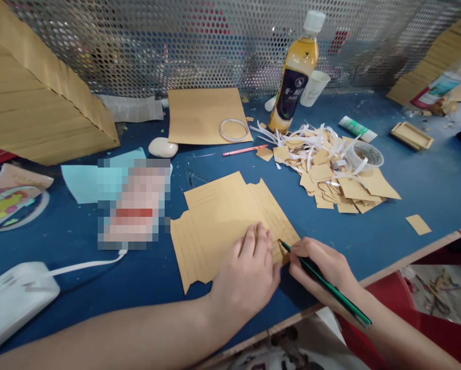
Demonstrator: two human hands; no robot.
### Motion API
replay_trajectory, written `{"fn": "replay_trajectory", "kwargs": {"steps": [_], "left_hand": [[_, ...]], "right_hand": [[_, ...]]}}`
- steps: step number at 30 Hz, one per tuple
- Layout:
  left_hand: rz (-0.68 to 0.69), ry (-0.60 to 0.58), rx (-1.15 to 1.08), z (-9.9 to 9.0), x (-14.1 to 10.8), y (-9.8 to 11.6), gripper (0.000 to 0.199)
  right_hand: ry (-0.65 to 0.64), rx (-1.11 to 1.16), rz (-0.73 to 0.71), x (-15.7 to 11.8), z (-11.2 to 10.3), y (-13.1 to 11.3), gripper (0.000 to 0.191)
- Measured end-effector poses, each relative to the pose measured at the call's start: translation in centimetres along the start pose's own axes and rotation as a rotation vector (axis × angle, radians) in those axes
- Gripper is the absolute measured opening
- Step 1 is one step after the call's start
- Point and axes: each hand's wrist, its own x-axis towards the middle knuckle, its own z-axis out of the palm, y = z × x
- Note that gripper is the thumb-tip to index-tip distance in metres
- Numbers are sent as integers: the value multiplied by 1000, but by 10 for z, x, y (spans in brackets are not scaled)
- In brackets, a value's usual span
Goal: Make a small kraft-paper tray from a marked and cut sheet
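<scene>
A cut-out piece of brown kraft card [215, 221] with notched corners and several crease lines lies flat on the blue table. My left hand [248, 272] rests on its lower right part, fingers stretched out over the surface. Just to the right, my right hand [325, 267] grips a green pencil [330, 290] with dark stripes. The pencil's tip touches the card near its right edge, close to my left fingertips.
Kraft scraps and white paper strips [319, 159] are heaped around a tea bottle [294, 77]. A red pencil [244, 150], a tape ring on a brown sheet [203, 113], and a white mouse [163, 148] lie behind the card. Left are a blurred-out phone [138, 205] and a white power strip [18, 298].
</scene>
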Motion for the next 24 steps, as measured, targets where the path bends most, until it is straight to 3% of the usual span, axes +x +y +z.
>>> {"fn": "replay_trajectory", "kwargs": {"steps": [10,24], "left_hand": [[9,9,21,-4,4,-1,43],[13,-13,33,-6,5,-1,43]], "right_hand": [[34,23,-94,-3,3,4,17],[39,41,-88,-18,1,2,22]]}}
